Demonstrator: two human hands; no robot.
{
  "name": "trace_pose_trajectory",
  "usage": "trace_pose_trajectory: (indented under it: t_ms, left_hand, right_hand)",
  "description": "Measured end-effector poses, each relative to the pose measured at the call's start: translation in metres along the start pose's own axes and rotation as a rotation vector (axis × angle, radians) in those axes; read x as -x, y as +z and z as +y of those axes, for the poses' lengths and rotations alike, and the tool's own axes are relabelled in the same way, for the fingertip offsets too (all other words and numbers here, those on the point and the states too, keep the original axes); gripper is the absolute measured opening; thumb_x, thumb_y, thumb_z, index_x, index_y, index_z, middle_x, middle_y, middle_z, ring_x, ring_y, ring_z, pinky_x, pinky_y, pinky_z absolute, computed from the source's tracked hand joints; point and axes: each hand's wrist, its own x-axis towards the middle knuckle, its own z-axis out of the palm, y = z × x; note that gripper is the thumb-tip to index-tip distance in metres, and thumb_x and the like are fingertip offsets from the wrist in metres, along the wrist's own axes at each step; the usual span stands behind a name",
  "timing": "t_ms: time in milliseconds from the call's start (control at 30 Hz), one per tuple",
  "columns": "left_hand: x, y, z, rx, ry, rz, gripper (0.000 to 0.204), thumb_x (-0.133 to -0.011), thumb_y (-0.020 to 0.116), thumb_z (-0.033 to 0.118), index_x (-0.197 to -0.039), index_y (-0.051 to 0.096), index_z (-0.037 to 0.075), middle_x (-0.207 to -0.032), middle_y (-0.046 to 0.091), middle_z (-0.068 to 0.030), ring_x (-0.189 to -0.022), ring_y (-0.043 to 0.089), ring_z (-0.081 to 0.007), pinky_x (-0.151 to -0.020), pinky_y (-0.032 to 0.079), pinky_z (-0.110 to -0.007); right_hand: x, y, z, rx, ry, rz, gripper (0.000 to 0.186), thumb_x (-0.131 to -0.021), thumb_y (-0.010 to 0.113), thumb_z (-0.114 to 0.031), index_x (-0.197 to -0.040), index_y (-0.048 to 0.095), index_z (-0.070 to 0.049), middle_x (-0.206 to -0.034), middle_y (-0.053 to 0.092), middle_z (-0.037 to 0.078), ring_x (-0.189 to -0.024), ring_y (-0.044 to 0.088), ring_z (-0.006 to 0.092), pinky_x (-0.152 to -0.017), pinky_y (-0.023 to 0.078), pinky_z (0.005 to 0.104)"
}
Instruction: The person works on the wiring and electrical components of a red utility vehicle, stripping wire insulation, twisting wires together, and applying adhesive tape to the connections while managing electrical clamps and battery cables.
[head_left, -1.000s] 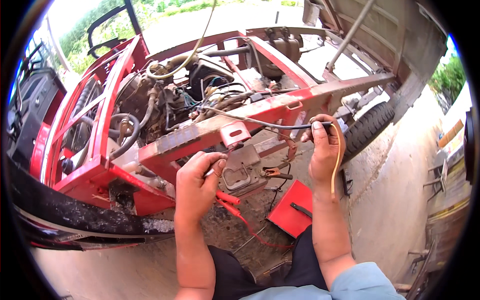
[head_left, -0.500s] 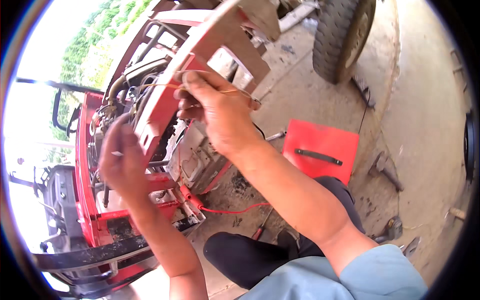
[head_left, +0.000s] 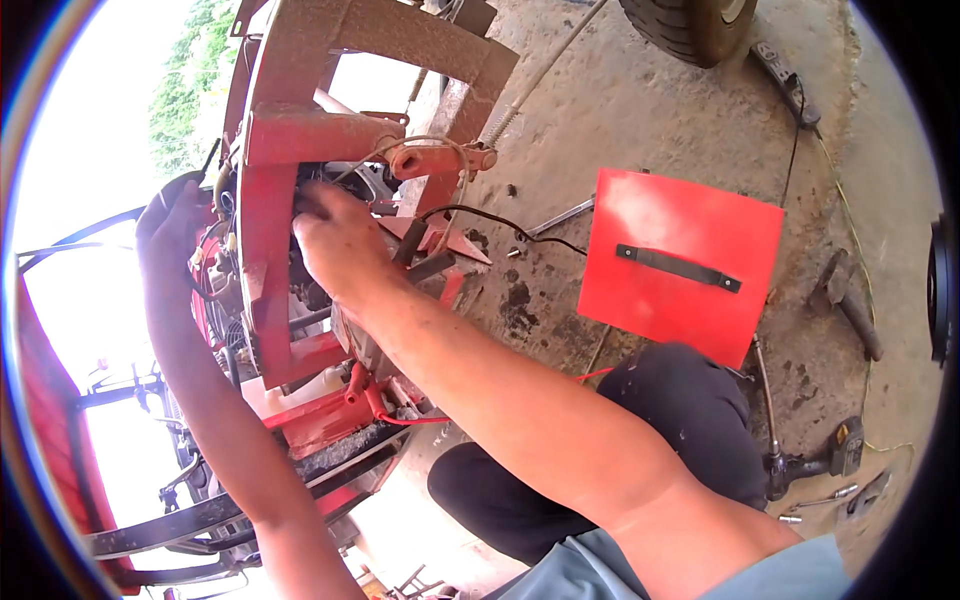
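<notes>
My right hand (head_left: 338, 240) reaches in past a red steel frame beam (head_left: 268, 270); its fingers are bent and closed, with the tips hidden in the dark gap. A thin tan wire (head_left: 430, 138) runs out from near those fingers and loops over a red bracket (head_left: 432, 162). On the beam's outer side, my left hand (head_left: 175, 212) is raised beside the engine parts (head_left: 225, 275). Its fingers are bent together, dark against the bright background, and what they hold cannot be made out.
A red panel with a black strap handle (head_left: 680, 268) lies on the concrete floor. To its right are a hammer (head_left: 850, 305) and a cordless power tool (head_left: 820, 462). Red clamps (head_left: 365, 388) with a red cable grip the lower frame. A tire (head_left: 695, 25) stands at the far side.
My right hand, which held a yellowish wire in front of the beam, has moved left into the gap behind it. My left hand has moved up and outward. The view has shifted.
</notes>
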Motion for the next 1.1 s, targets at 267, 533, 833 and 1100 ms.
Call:
trace_pose_trajectory:
  t_ms: [267, 533, 833, 1100]
  left_hand:
    - [-0.016, 0.01, -0.019, -0.367, -0.032, -0.425, 0.027, -0.096, 0.065, 0.013, -0.118, 0.073, 0.0, -0.098, 0.073, -0.0011, -0.086, 0.063, -0.0081, -0.078, 0.05, -0.026]
    - [-0.024, 0.011, -0.038, -0.28, -0.062, -0.546, 0.022, -0.096, 0.061, 0.01, -0.114, 0.071, 0.001, -0.077, 0.059, 0.0074, -0.061, 0.045, 0.0, -0.053, 0.034, -0.019]
    - [-0.052, 0.022, -0.014, -0.246, -0.143, -0.751, 0.019, -0.099, 0.061, 0.009, -0.113, 0.071, 0.001, -0.074, 0.057, 0.0087, -0.059, 0.044, -0.0002, -0.052, 0.033, -0.021]
    - [-0.049, 0.025, -0.022, -0.27, -0.095, -0.724, 0.016, -0.094, 0.068, 0.006, -0.108, 0.076, 0.003, -0.077, 0.066, 0.0043, -0.063, 0.053, -0.003, -0.056, 0.041, -0.022]
  right_hand:
    - [-0.021, -0.007, 0.013, -0.514, 0.192, -0.243, 0.035, -0.085, 0.053, -0.005, -0.119, 0.063, 0.001, -0.101, 0.065, 0.01, -0.09, 0.056, 0.0197, -0.083, 0.046, 0.0338]
    - [-0.034, 0.008, 0.03, -0.571, 0.236, -0.228, 0.036, -0.079, 0.055, -0.003, -0.114, 0.061, 0.0, -0.095, 0.06, 0.008, -0.086, 0.053, 0.0185, -0.076, 0.043, 0.0318]
    - [-0.031, 0.013, 0.038, -0.634, 0.23, -0.21, 0.038, -0.076, 0.056, -0.002, -0.113, 0.062, -0.001, -0.097, 0.061, 0.008, -0.086, 0.053, 0.0182, -0.074, 0.043, 0.0314]
    - [-0.025, 0.016, 0.026, -0.484, 0.226, -0.288, 0.049, -0.079, 0.053, 0.001, -0.127, 0.058, -0.002, -0.105, 0.063, 0.009, -0.094, 0.057, 0.0202, -0.079, 0.046, 0.0335]
